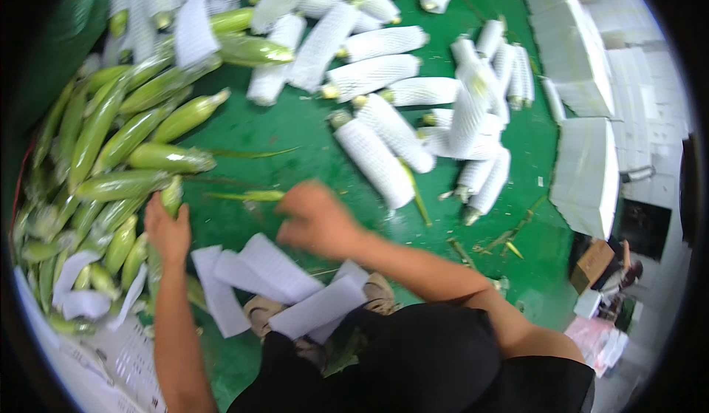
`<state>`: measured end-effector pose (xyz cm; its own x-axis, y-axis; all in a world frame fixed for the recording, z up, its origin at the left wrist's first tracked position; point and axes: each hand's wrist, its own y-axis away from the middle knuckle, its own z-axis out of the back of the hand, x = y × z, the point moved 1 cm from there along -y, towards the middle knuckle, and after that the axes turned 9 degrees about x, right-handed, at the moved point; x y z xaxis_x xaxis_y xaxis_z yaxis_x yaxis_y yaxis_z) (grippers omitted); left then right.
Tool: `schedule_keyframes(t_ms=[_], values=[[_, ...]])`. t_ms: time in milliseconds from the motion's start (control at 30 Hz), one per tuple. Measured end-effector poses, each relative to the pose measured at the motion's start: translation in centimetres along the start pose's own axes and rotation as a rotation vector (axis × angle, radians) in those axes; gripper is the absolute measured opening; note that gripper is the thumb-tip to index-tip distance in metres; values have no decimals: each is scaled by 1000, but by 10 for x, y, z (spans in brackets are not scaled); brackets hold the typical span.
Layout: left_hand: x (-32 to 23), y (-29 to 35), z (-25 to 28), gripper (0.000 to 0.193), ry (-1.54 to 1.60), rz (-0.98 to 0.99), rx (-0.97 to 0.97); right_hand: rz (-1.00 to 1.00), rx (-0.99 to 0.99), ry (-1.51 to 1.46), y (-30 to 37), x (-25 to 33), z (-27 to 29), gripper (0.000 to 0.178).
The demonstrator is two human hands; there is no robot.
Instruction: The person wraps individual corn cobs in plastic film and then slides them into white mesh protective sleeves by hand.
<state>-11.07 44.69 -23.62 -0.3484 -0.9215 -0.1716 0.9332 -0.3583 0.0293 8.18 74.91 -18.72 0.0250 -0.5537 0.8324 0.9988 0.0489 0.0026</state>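
My left hand [168,228] is closed around a green-husked ear of corn [172,193] at the right side of a heap of corn ears [140,151], many of them in clear film. Smeared by motion, my right hand [316,219] is over the green floor to the right of it; its fingers cannot be made out. Below the right hand, flat white foam sleeves [273,269] lie spread over the floor and partly over my shoes [380,295]. A loose green husk leaf [255,195] lies between the two hands.
Many corn ears in white foam net sleeves [373,154] lie across the far and right floor. White foam boxes [587,173] line the right side, with a brown carton [593,265] beyond. More foam sleeves [77,291] rest on the heap's near end. Stalk scraps [513,232] litter the green floor.
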Motion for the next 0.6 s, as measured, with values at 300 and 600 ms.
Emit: schedule_keyframes(t_ms=[300,600], values=[[-75,5,26,43,79,-92,311,168,280,566,32,20,-90,33],[-143,35,97,37,1182,-364,-31,153,361,464,27,11,-118,34]])
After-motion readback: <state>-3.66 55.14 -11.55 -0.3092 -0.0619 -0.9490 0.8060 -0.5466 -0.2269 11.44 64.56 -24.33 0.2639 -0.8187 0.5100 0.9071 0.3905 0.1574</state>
